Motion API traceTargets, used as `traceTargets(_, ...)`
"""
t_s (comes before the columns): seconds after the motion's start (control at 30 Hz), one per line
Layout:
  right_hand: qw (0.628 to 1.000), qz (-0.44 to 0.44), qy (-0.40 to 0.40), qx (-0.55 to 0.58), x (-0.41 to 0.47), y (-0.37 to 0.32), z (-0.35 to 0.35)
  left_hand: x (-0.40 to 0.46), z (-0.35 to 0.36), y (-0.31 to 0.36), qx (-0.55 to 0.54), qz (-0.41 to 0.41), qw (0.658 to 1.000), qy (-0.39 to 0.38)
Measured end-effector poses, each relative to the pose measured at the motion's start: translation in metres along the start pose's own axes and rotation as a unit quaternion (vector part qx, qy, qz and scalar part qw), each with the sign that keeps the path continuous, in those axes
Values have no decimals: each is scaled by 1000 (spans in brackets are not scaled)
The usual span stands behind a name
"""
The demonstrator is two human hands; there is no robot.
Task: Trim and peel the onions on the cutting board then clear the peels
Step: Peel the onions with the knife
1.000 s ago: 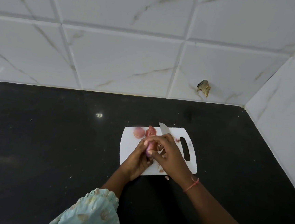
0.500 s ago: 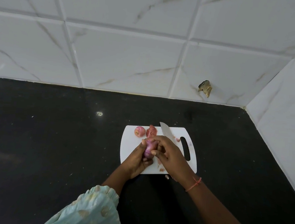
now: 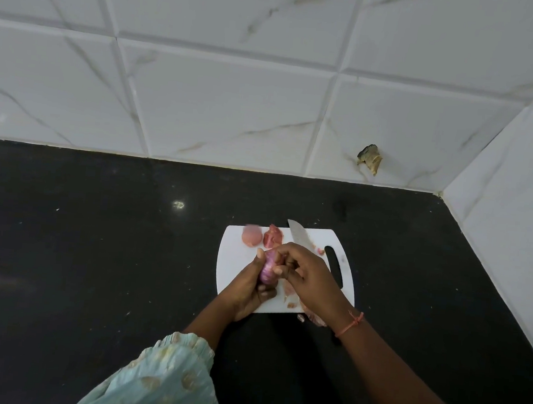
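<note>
The knife (image 3: pixel 299 235) shows only its blade, which points away over the far edge of the cutting board (image 3: pixel 234 263); its handle is hidden inside the right hand (image 3: pixel 308 274), whose fingers are curled around it, with the thumb and forefinger reaching across to the onion (image 3: pixel 268 268). That purple onion is held just above the middle of the white board, and much of it is covered: the left hand (image 3: pixel 248 289) wraps it from the left and below, thumb up along its side. Whether the right fingertips pinch a strip of skin or only touch the onion is too small to tell. At the far left corner of the board lies a peeled onion (image 3: pixel 251 236), blurred, and just beside it a pink clump (image 3: pixel 272 236) that may be peel or a cut piece. Scraps of peel (image 3: pixel 311 318) by the board's near right corner are partly hidden under the right wrist. Compared with half a second ago, the onion sits a little lower in the left hand and the right fingers have slid further down its side, while the blade keeps the same direction and the two pieces at the far corner have not moved.
</note>
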State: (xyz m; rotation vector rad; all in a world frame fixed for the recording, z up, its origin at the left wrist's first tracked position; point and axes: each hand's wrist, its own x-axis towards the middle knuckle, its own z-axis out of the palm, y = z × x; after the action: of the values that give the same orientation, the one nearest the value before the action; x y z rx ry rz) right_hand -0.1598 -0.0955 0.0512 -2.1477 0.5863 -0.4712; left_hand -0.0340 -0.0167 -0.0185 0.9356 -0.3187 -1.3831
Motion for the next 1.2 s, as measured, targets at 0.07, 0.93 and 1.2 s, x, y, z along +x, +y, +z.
traceTargets(0.07,1000,-13,-10,-7,3,0,-1,-1,1,1,1,-3,1000,6)
traceTargets(0.93,970,109,206,-68,-4,21,5,-1,1,5,-93,-25,995,28)
traceTargets(1.2,980,106,166,8,-1,8,16,-2,-2,2,-74,-18,997,9)
